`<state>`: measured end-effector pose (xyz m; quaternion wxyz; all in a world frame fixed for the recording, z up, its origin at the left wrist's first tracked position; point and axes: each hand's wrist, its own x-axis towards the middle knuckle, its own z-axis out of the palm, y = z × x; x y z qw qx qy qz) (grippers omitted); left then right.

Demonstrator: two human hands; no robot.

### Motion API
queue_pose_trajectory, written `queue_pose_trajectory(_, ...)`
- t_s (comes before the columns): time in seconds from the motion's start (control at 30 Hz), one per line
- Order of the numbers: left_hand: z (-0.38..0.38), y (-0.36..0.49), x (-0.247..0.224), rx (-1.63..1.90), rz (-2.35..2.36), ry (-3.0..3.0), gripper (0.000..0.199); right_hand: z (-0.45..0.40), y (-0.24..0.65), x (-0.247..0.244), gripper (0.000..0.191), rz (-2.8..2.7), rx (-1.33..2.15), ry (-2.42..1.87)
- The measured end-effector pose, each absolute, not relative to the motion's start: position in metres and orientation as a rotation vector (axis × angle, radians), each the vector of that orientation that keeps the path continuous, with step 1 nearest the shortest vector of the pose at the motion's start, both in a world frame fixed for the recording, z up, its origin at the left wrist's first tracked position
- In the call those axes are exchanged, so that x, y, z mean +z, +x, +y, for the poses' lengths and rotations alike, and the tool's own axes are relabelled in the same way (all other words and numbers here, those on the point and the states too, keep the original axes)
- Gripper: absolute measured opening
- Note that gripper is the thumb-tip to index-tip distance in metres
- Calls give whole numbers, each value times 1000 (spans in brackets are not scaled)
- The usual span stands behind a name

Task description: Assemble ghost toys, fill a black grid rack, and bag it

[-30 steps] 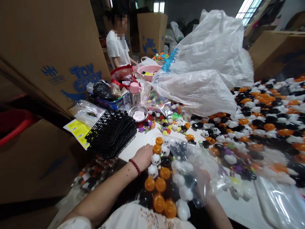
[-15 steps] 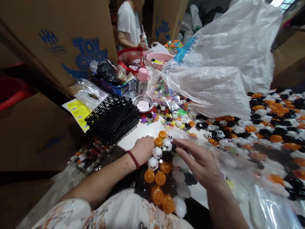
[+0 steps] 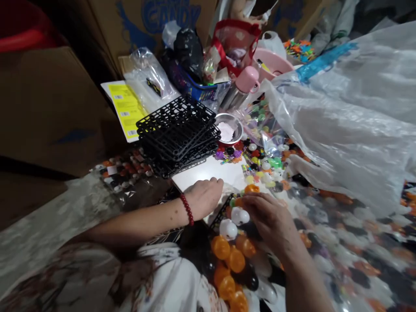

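My left hand [image 3: 206, 197], with a red bead bracelet on the wrist, has its fingers closed beside a black grid tray [image 3: 222, 212]; what they grip is hidden. My right hand [image 3: 273, 216] reaches over the tray's other side, fingers bent together by an orange toy head [image 3: 251, 188]. Its fingertips are partly hidden, so I cannot make out what they hold. White skull heads [image 3: 228, 229] sit in rows between my hands. Nearer to me, orange pumpkin heads [image 3: 236, 259] and black and white ones overhang my lap.
Left of the white tabletop [image 3: 211, 171] lie stacked black grid trays [image 3: 178, 134]. Behind stand a metal bowl [image 3: 238, 134] of white powder, a pink-capped flask [image 3: 247, 80] and a blue basket [image 3: 191, 86]. Loose toy heads [image 3: 354, 260] and a large plastic sack [image 3: 351, 143] fill the right.
The view has tilted down and turned left. My right hand's fingers have gone from stretched out to bent over the toy heads. The black tray's edge now shows near my left hand.
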<state>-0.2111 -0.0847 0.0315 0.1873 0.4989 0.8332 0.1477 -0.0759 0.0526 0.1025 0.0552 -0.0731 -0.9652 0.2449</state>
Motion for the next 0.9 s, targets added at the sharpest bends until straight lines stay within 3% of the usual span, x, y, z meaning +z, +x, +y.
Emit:
queue_pose_trajectory(0.33, -79, -223, -5, 897, 1912, 1496, 21, 55, -60, 99, 18, -2901, 570, -427)
queue_pose_trajectory(0.9, -31, -236, 1, 579, 1591, 1685, 27, 55, -55, 93, 19, -2850, 363, -445)
